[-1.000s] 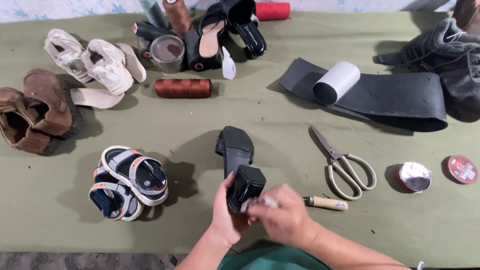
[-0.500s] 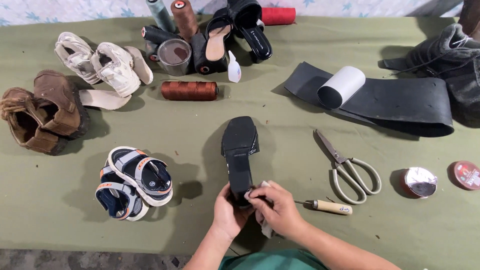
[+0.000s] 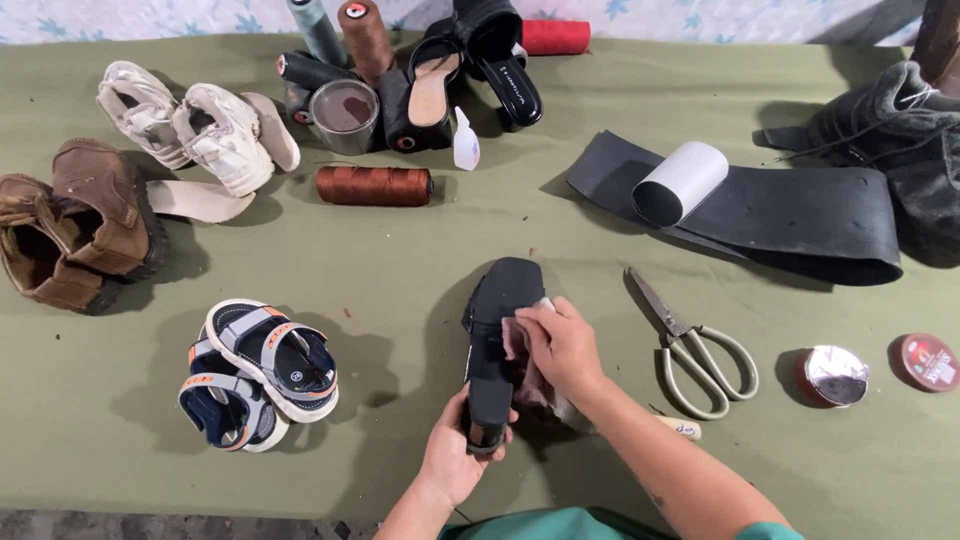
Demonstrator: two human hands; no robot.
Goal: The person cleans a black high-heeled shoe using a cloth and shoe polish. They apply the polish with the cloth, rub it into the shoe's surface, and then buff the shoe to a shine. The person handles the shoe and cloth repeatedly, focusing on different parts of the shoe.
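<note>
A black block-heeled shoe (image 3: 497, 310) is held sole up over the green table. My left hand (image 3: 455, 455) grips its heel end from below. My right hand (image 3: 562, 345) presses a crumpled pinkish cloth (image 3: 522, 345) against the right side of the sole. Part of the cloth hangs under my right palm. A small tool with a pale wooden handle (image 3: 682, 428) lies on the table just right of my right forearm.
Large scissors (image 3: 690, 345) lie to the right, with an open polish tin (image 3: 833, 375) and its red lid (image 3: 927, 361) beyond. A black rubber strip with a white roll (image 3: 680, 182) sits behind. Small sandals (image 3: 255, 370), brown boots (image 3: 75, 225), white shoes, thread spools and black shoes line the left and back.
The shoe has been turned from heel up to sole up and lies flatter. My right hand left the heel, now rubbing the cloth on the sole; the wooden-handled tool stays on the table.
</note>
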